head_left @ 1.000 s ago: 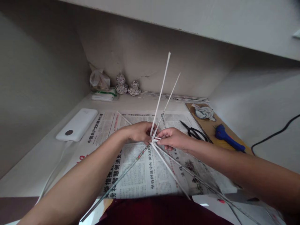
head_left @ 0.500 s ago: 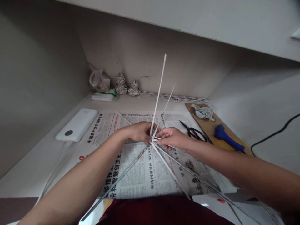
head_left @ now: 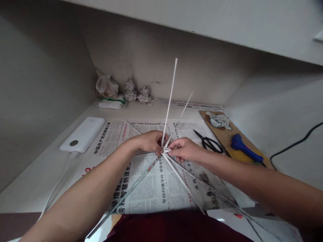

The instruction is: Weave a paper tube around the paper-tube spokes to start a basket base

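Our left hand (head_left: 151,141) and right hand (head_left: 185,150) pinch the strips (head_left: 170,101) at their crossing over the newspaper (head_left: 143,188), in from the table's near edge (head_left: 22,209). We should hold it snug, crushing nothing.

hands (head_left: 150,141) ungloved | forearms (head_left: 101,183) bare | garment (head_left: 171,228) dark red, probably plain

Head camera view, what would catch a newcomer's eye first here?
Probably the thin strips fanning out from between the left hand and right hand, one white strip rising tall near mid-view. Next, the blue tool on the tan board at right, with black scissors nearer the hands. Then two woven figures, bulging like gourds, by the back wall.
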`<state>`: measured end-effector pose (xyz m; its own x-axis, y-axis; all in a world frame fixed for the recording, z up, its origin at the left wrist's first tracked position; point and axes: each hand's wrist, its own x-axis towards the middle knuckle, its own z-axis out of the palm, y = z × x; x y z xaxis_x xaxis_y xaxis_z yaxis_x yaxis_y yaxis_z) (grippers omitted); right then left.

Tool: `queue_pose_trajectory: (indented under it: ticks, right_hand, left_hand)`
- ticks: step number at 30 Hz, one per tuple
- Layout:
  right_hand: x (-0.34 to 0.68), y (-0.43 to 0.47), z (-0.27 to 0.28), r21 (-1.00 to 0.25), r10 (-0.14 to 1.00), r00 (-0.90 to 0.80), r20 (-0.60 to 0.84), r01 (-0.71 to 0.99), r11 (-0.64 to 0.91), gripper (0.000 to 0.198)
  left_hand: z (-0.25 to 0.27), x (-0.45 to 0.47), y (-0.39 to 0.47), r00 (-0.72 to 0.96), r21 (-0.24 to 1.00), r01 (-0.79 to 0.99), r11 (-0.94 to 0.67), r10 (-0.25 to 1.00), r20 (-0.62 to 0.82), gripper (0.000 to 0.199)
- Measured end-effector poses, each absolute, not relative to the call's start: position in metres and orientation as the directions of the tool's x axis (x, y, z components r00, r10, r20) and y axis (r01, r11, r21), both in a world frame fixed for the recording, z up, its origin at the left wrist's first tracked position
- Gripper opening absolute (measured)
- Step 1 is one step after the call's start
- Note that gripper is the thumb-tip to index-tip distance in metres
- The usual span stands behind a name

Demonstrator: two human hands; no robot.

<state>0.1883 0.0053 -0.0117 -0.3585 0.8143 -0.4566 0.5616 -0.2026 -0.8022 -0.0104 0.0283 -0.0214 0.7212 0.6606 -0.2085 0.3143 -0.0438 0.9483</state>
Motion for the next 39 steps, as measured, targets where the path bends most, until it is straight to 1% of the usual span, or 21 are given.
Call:
queue_pose_trajectory:
  ticks: [3, 6, 10, 13, 15, 17, 19, 21, 23, 25, 27, 30, 32, 34, 39]
  right_hand:
    - [0.188, 0.005, -0.011, -0.800, 0.815, -0.361, -0.453, 0.569, -0.193, 0.018]
    - [0.187, 0.005, -0.010, -0.795, 0.816, -0.357, -0.455, 0.576, -0.191, 0.018]
    - [0.187, 0.005, -0.011, -0.792, 0.823, -0.347, -0.450, 0.581, -0.188, 0.022]
    - [0.189, 0.007, -0.012, -0.779, 0.805, -0.379, -0.457, 0.607, -0.157, 0.026]
    - [0.192, 0.008, -0.010, -0.764, 0.807, -0.408, -0.427, 0.640, -0.081, 0.026]
    - [0.194, 0.007, -0.006, -0.738, 0.836, -0.445, -0.321, 0.671, 0.074, 0.022]
    - [0.197, 0.003, 0.001, -0.663, 0.862, -0.470, -0.192, 0.709, 0.239, 0.017]
    - [0.198, -0.004, 0.008, -0.549, 0.871, -0.480, -0.100, 0.757, 0.354, 0.014]
    - [0.199, -0.014, 0.014, -0.408, 0.855, -0.519, -0.023, 0.785, 0.466, 0.017]
    - [0.200, -0.024, 0.019, -0.245, 0.813, -0.580, 0.040, 0.783, 0.571, 0.024]
    - [0.200, -0.034, 0.021, -0.099, 0.778, -0.627, 0.048, 0.772, 0.628, 0.032]
    - [0.199, -0.046, 0.021, 0.052, 0.764, -0.646, -0.004, 0.763, 0.645, 0.037]
    - [0.198, -0.051, 0.019, 0.117, 0.757, -0.653, -0.031, 0.750, 0.651, 0.041]
    - [0.199, -0.053, 0.015, 0.148, 0.751, -0.659, -0.050, 0.738, 0.658, 0.045]
    - [0.201, -0.055, 0.002, 0.150, 0.769, -0.636, -0.065, 0.756, 0.637, 0.049]
  left_hand:
    - [-0.020, -0.010, 0.028, 0.727, 0.943, 0.331, -0.046, 0.649, -0.223, 0.023]
    - [-0.020, -0.009, 0.028, 0.742, 0.954, 0.300, 0.000, 0.628, -0.234, 0.022]
    - [-0.019, -0.006, 0.025, 0.688, 0.950, 0.299, 0.088, 0.671, -0.278, 0.022]
    - [-0.018, -0.004, 0.024, 0.661, 0.941, 0.326, 0.094, 0.688, -0.298, 0.021]
    - [-0.017, -0.005, 0.023, 0.650, 0.938, 0.333, 0.098, 0.697, -0.303, 0.020]
    - [-0.017, -0.005, 0.024, 0.630, 0.933, 0.340, 0.113, 0.709, -0.316, 0.021]
    - [-0.018, -0.006, 0.025, 0.606, 0.928, 0.347, 0.136, 0.723, -0.332, 0.022]
    - [-0.019, -0.005, 0.026, 0.586, 0.925, 0.349, 0.153, 0.735, -0.342, 0.022]
    - [-0.021, -0.005, 0.027, 0.574, 0.922, 0.352, 0.164, 0.740, -0.351, 0.019]
    - [-0.022, -0.004, 0.028, 0.571, 0.920, 0.353, 0.170, 0.739, -0.356, 0.017]
    - [-0.022, -0.004, 0.028, 0.567, 0.921, 0.347, 0.178, 0.743, -0.357, 0.016]
    - [-0.021, -0.003, 0.027, 0.548, 0.918, 0.345, 0.194, 0.753, -0.365, 0.014]
    - [-0.021, -0.003, 0.026, 0.541, 0.917, 0.342, 0.208, 0.754, -0.372, 0.013]
    - [-0.022, -0.003, 0.026, 0.549, 0.922, 0.325, 0.210, 0.752, -0.364, 0.013]
    - [-0.024, -0.005, 0.028, 0.564, 0.937, 0.273, 0.219, 0.753, -0.340, 0.013]
